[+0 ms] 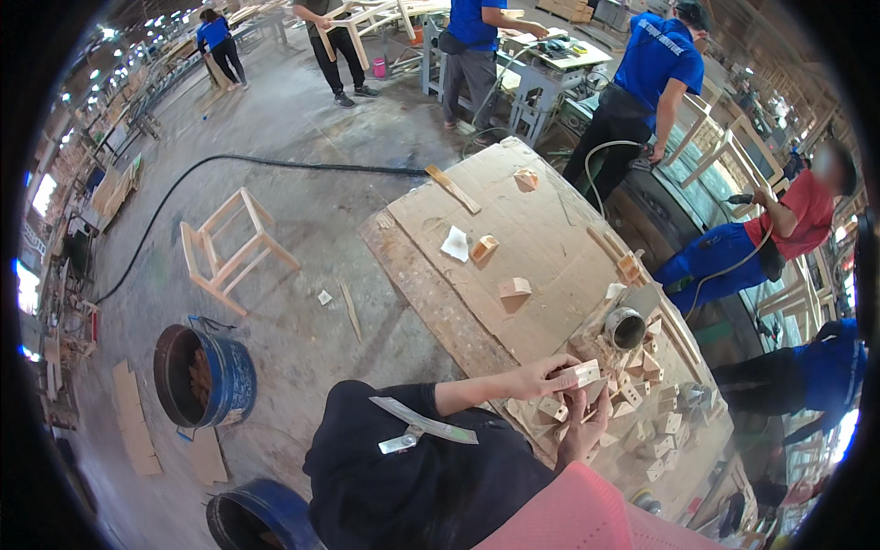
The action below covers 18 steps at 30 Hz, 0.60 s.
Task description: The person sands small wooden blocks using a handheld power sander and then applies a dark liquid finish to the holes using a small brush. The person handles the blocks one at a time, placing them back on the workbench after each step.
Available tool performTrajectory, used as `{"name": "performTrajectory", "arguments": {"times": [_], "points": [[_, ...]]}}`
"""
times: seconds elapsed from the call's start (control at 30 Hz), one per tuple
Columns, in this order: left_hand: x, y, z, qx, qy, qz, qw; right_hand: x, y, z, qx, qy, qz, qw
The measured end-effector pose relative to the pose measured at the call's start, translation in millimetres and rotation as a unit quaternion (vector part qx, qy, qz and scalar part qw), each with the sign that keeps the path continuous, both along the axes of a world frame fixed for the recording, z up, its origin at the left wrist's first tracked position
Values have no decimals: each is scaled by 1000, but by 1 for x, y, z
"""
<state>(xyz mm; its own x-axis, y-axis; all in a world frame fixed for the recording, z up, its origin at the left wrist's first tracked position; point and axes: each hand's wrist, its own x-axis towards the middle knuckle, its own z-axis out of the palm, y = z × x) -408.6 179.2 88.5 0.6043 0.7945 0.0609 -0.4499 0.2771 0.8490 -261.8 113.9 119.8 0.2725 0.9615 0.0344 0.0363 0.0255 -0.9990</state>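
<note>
My left hand [543, 376] pinches a small pale wooden block [585, 372] with drilled holes, just above the workbench. Close below it, my right hand [585, 431] has its fingers bent up against the same block. Around and beyond my hands lies a pile of similar angled wooden blocks [653, 368], several with holes. Beside the pile a round metal can [626, 327] is tilted, its mouth showing. Farther up the cardboard-covered bench [458, 302] are a single block [514, 288], a second block [484, 247] and a crumpled white scrap [455, 243].
To the left stand a wooden chair frame [240, 252] and a blue drum [207, 376] with scraps inside. A second blue drum [261, 515] is nearer. A black hose [266, 163] crosses the floor to the bench. Co-workers [646, 78] work beyond and to the right.
</note>
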Motion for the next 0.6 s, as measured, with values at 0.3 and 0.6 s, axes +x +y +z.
{"name": "performTrajectory", "arguments": {"times": [0.3,0.6], "points": [[-9,-14,32,202,239,139,939,-3,-5,7,33,-144,17,989],[6,-18,23,145,116,45,982,3,-13,11,34,-103,5,994]]}}
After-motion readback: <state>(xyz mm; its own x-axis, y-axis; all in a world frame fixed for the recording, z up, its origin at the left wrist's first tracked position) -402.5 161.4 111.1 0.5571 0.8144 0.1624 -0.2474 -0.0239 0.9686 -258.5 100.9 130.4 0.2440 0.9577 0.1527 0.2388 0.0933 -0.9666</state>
